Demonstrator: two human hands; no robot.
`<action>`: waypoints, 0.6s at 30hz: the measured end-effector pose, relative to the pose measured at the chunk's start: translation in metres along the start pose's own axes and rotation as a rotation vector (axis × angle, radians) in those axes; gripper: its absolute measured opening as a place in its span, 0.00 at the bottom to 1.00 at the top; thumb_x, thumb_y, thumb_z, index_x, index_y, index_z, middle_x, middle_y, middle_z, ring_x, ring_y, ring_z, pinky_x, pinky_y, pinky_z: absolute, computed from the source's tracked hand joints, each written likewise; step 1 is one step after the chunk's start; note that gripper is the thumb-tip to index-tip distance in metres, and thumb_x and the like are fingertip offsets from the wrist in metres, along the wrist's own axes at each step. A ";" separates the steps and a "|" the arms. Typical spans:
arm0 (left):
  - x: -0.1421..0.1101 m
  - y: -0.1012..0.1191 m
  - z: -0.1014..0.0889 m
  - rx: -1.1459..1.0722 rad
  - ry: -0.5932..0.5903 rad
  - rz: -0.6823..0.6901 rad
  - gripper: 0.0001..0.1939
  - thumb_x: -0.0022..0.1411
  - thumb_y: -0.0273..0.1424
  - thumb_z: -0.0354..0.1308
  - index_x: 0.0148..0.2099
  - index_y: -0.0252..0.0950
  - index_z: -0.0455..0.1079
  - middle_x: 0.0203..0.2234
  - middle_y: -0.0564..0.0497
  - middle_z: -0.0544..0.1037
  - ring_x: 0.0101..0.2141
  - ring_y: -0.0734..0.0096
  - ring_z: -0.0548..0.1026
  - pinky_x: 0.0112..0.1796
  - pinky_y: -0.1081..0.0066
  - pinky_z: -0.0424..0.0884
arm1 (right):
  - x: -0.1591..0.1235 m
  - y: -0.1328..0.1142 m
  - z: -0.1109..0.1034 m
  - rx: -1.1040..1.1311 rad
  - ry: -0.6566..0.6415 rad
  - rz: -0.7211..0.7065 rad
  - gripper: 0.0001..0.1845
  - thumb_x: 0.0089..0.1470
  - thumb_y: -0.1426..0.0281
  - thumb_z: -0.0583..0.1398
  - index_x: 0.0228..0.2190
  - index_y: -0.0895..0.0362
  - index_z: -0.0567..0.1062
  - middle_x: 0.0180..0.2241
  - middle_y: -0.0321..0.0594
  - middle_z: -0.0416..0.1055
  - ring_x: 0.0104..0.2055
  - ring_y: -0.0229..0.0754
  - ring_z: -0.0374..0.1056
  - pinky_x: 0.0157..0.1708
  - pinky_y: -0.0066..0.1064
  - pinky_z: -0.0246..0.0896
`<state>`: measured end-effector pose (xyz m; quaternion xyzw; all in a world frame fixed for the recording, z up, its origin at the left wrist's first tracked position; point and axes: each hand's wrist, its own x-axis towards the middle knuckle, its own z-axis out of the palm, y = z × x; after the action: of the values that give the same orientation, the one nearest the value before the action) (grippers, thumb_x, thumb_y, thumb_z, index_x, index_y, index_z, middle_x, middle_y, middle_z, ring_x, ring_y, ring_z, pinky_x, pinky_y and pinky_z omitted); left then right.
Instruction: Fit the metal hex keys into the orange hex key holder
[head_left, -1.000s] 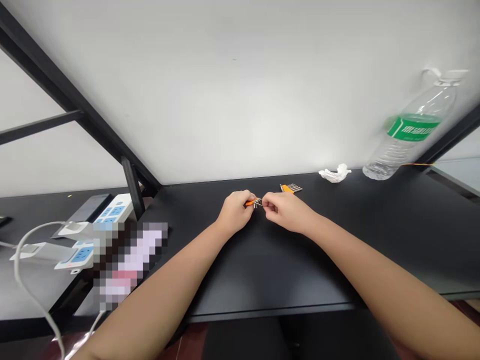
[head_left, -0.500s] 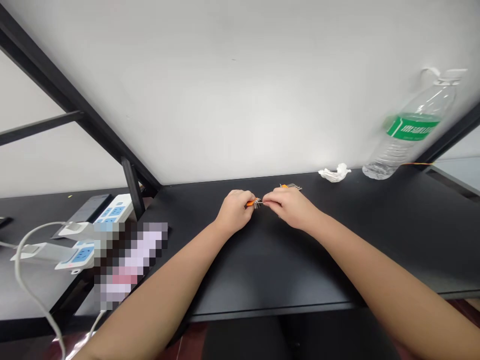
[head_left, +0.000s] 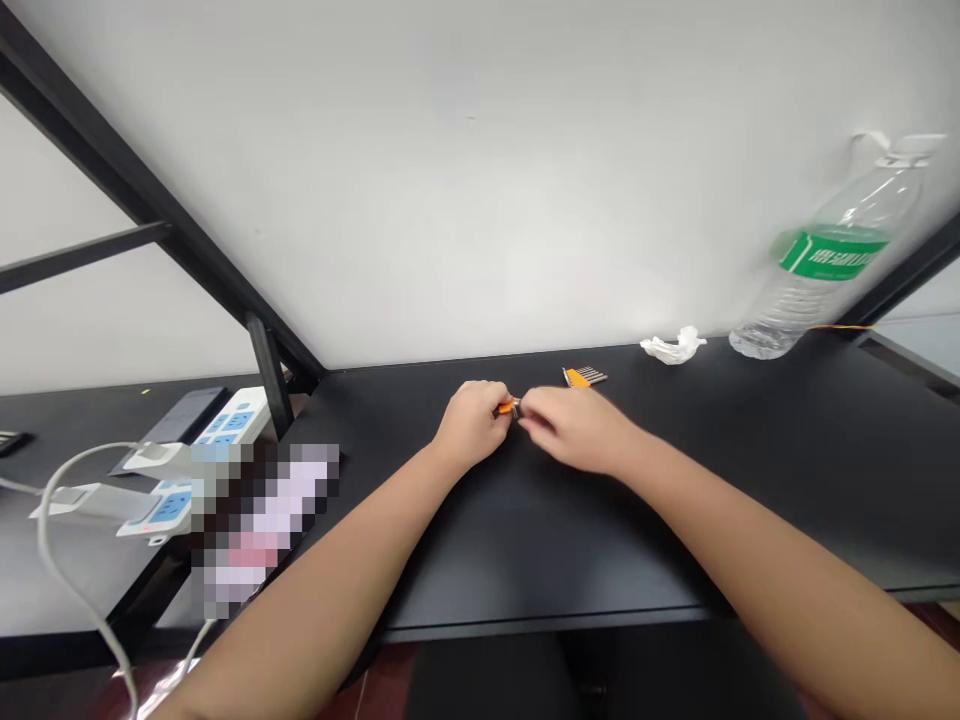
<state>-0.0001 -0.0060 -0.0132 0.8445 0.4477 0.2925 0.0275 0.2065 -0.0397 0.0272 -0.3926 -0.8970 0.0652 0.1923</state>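
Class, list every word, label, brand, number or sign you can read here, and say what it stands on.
No text can be read for certain.
Green label on the bottle: white characters, too blurred.
Pixelated patch: nothing legible.
Orange piece in the left hand: too small to tell.

And here's the small orange holder (head_left: 506,408), pinched in the left hand (head_left: 474,422), short metal pieces showing between it and the right hand (head_left: 574,425); just behind, the second orange holder (head_left: 577,378) lies on the black surface (head_left: 540,540), slim metal rods (head_left: 593,375) fanning rightward
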 end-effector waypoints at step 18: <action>-0.001 -0.005 0.004 -0.106 0.006 -0.046 0.08 0.56 0.20 0.56 0.33 0.39 0.71 0.33 0.53 0.81 0.35 0.65 0.76 0.41 0.66 0.69 | 0.006 0.019 0.014 -0.237 -0.406 0.375 0.08 0.53 0.74 0.57 0.35 0.58 0.76 0.39 0.50 0.74 0.33 0.47 0.70 0.27 0.33 0.55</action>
<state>-0.0020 -0.0029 -0.0190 0.8305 0.4509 0.3177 0.0773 0.2096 -0.0218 0.0111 -0.5499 -0.8304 0.0715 -0.0538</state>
